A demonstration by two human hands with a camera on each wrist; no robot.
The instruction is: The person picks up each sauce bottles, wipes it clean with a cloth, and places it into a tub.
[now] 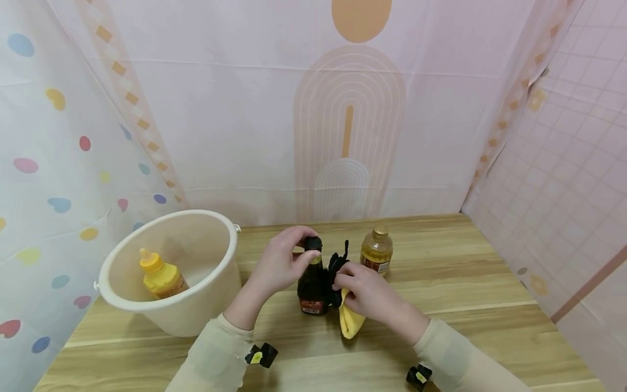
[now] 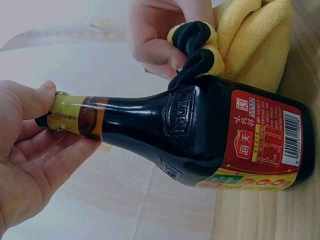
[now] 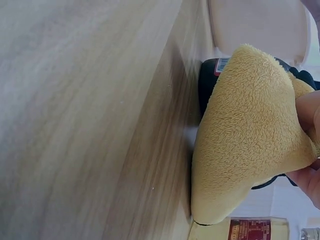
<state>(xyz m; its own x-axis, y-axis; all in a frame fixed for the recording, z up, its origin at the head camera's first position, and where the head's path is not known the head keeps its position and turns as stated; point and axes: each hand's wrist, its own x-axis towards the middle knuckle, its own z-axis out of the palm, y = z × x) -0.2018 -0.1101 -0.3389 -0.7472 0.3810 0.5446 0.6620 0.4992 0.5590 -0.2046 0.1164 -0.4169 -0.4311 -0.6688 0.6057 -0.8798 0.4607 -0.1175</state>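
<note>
A dark soy sauce bottle (image 2: 200, 135) with a red and yellow label stands upright on the table. My left hand (image 1: 281, 261) grips it by the neck, thumb and fingers round the part just under the black cap (image 1: 312, 243). In my right hand (image 1: 369, 291) is a bunched yellow cloth (image 3: 250, 135) with black edging, pinched between thumb and fingers. The cloth lies against the bottle's side, and its lower end hangs down close to the tabletop. Part of the bottle is hidden behind the cloth in the right wrist view.
A white bucket (image 1: 227, 267) stands at the left with a yellow squeeze bottle (image 1: 164, 277) leaning inside. Behind my right hand is a clear bottle of golden liquid (image 1: 377, 251) with a gold cap. The wooden table (image 1: 465, 305) meets a patterned curtain (image 1: 235, 136) at the back.
</note>
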